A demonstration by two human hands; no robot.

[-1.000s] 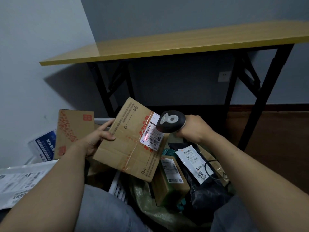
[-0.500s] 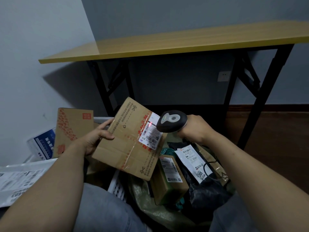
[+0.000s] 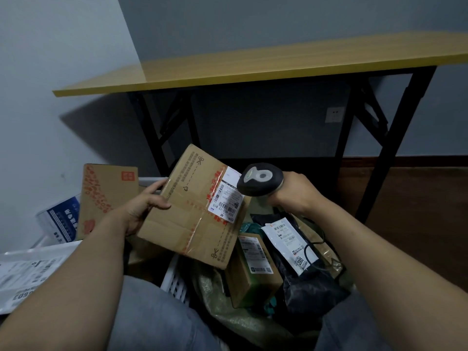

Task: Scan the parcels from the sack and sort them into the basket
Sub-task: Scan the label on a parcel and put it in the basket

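My left hand [image 3: 145,206] grips the left edge of a flat cardboard parcel [image 3: 187,209] and holds it tilted above the sack. A white shipping label [image 3: 226,198] sits at the parcel's upper right. My right hand [image 3: 295,193] grips a black handheld scanner [image 3: 260,179], whose head is right beside that label. Below, the open green sack [image 3: 228,307] holds a small brown box [image 3: 253,267] and a black poly bag [image 3: 304,269] with a white label. The white plastic basket [image 3: 174,277] lies at the left, mostly hidden by my arm.
A tall cardboard box with red print [image 3: 106,196], a blue-and-white mailer [image 3: 60,221] and a white poly mailer [image 3: 27,272] lie at the left in or by the basket. A yellow-topped folding table [image 3: 253,69] with black legs stands ahead against the wall. Wooden floor shows at right.
The red scan line seen on the label earlier is gone. The parcel and the scanner have shifted only slightly.
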